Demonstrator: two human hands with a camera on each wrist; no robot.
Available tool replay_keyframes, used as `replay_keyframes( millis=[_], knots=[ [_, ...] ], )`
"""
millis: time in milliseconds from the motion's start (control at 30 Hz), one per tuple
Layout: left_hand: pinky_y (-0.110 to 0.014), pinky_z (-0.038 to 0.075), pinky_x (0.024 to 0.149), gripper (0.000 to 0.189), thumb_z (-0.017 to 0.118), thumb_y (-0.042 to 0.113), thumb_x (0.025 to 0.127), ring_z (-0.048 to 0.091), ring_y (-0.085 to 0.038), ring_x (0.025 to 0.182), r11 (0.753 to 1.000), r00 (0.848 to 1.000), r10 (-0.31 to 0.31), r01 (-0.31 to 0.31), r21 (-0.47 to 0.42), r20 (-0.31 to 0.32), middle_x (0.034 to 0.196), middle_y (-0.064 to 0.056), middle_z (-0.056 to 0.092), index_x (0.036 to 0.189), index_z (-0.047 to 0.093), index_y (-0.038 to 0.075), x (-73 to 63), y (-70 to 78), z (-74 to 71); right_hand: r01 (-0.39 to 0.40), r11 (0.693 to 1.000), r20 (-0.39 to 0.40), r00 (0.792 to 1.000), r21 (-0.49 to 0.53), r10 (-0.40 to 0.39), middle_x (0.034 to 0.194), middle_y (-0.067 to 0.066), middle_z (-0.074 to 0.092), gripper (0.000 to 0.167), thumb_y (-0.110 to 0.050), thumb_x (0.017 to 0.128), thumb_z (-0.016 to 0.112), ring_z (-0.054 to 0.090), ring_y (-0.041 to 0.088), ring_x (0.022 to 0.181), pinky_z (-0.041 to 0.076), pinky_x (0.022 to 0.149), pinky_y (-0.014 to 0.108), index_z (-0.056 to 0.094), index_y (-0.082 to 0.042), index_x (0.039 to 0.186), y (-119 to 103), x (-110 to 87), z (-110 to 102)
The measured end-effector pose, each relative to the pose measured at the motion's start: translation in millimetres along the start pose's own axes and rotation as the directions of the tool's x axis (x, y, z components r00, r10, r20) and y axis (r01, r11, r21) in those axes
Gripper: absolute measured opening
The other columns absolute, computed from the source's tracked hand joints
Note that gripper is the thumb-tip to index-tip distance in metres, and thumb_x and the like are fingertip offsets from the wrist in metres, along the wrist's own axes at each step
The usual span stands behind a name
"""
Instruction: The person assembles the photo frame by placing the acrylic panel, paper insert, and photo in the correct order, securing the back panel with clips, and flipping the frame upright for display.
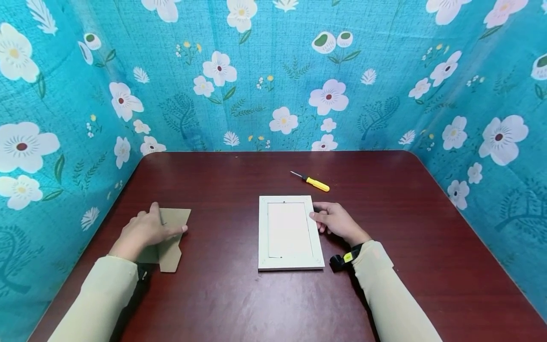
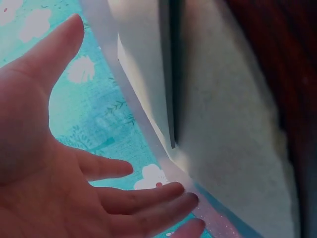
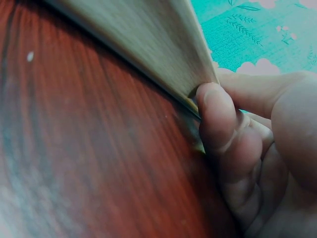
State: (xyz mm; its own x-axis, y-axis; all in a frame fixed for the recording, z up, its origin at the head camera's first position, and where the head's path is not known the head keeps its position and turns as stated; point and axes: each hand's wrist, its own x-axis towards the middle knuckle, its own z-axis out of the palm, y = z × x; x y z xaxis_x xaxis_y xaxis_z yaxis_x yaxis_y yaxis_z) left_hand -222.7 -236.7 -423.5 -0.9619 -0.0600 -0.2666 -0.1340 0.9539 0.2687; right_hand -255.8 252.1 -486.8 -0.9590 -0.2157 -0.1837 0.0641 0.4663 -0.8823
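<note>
A white picture frame lies face up on the table, with a plain white panel inside its border. At the upper right edge of the frame, my right hand pinches the rim between thumb and fingers; the right wrist view shows the frame's side in that grip. Over on the left lies a brown-grey backing board with a stand leg. My left hand is over this board, partly hiding it. In the left wrist view its fingers are spread beside the board, not curled round it.
A screwdriver with a yellow handle lies behind the frame, its tip toward the back left. The dark red-brown table is bounded at the back and sides by a blue flowered cloth.
</note>
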Motion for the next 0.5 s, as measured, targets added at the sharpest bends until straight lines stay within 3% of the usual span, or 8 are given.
replay_keyframes(
  millis=[233, 500],
  knots=[
    [-0.061, 0.047, 0.073, 0.123, 0.072, 0.069, 0.07, 0.051, -0.05, 0.09, 0.999, 0.999, -0.038, 0.037, 0.033, 0.028, 0.107, -0.04, 0.047, 0.136, 0.019, -0.02, -1.1, -2.0, 0.1, -0.009, 1.0, -0.003, 1.0, -0.007, 0.009, 0.068, 0.01, 0.061, 0.049, -0.027, 0.096, 0.064, 0.058, 0.022, 0.059, 0.045, 0.049, 0.031, 0.052, -0.006, 0.138, -0.1, -0.2, -0.6],
    [-0.064, 0.044, 0.075, 0.123, 0.073, 0.069, 0.068, 0.045, -0.056, 0.097, 0.996, 0.997, -0.074, 0.072, 0.059, 0.032, 0.109, -0.043, 0.04, 0.135, 0.021, -0.021, 1.1, -1.7, 3.6, -0.005, 1.0, 0.0, 1.0, 0.008, 0.005, 0.068, 0.011, 0.061, 0.05, -0.028, 0.095, 0.065, 0.058, 0.023, 0.059, 0.045, 0.049, 0.031, 0.052, -0.007, 0.139, 2.0, 0.5, -0.6]
  ],
)
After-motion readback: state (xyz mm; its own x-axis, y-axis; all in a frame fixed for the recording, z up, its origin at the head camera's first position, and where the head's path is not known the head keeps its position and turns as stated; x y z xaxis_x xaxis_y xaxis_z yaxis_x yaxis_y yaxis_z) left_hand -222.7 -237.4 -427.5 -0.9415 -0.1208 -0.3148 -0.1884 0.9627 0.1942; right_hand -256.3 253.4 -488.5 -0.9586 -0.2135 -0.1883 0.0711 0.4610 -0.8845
